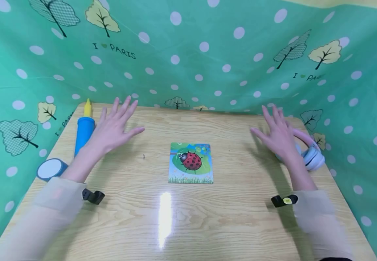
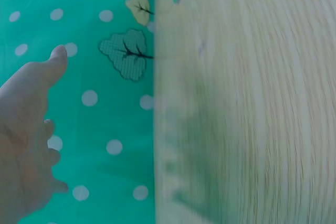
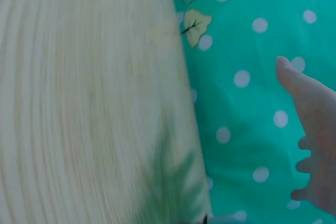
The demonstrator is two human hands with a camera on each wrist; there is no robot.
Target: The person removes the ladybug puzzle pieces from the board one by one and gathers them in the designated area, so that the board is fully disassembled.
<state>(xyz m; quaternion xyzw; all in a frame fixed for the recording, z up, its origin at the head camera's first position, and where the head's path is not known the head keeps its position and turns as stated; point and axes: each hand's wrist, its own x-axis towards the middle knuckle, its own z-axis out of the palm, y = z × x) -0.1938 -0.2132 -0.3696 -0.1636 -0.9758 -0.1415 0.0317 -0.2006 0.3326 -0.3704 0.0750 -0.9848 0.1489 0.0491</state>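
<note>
Head view: from above the near side, forward and steeply down, widest, both hands in. Left wrist camera [image 1: 93, 197]: close, left hand [image 1: 114, 127] toward nine o'clock. Right wrist camera [image 1: 284, 200]: likewise close, right hand [image 1: 280, 135] toward three. All three share table [image 1: 224, 221], curtain [image 1: 208, 87]; ladybug board [image 1: 191, 163] only a corner near twelve in wrist views.

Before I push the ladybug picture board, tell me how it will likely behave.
The ladybug picture board is probably stiff: its edges run straight, without curling. Lying flat, it seems unlikely to roll or tip. It may slide easily, as the wood-grain table looks glossy.
</note>
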